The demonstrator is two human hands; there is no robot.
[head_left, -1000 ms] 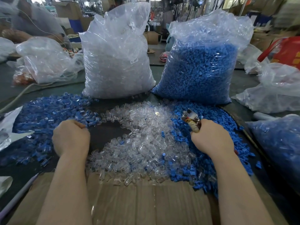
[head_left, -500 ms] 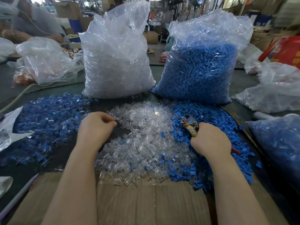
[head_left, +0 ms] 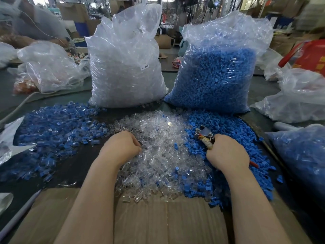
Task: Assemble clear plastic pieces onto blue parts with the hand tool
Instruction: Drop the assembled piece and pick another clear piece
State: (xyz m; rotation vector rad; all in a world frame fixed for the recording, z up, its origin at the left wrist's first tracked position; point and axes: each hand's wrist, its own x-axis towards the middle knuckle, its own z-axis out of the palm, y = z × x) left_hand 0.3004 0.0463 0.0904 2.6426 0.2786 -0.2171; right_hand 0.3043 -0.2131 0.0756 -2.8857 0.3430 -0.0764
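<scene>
The left hand [head_left: 121, 147] lay at the left edge of the pile of clear pieces [head_left: 161, 155] in the middle of the tabletop [head_left: 79, 155]. Its fingers were curled down into the pile, and the tips were hidden among the pieces, so I cannot tell if it had hold of one. The right hand [head_left: 228, 152] was closed tight around the handles of the hand tool [head_left: 204, 134]. Only the metal head of the tool and a bit of wrapped handle stuck out above the fist, and a small red tip showed below the hand. The rest of the tool was hidden. Whether anything sat in the tool's mouth was too small to make out.

The right hand rested on the pile of blue parts [head_left: 228, 125], which lay just right of the clear pile and touched it. A few blue parts were mixed in with the clear ones. On the left lay another heap of blue and clear pieces [head_left: 52, 127]; it was hard to see if they were joined.

Behind the piles stood a big bag of clear pieces [head_left: 126, 67] and a big bag of blue parts [head_left: 216, 76], side by side. Another bag with blue pieces [head_left: 302, 155] was cut off at the right edge. A flat sheet of cardboard [head_left: 158, 222] lay near the person, under both arms. The room behind was blurry.
</scene>
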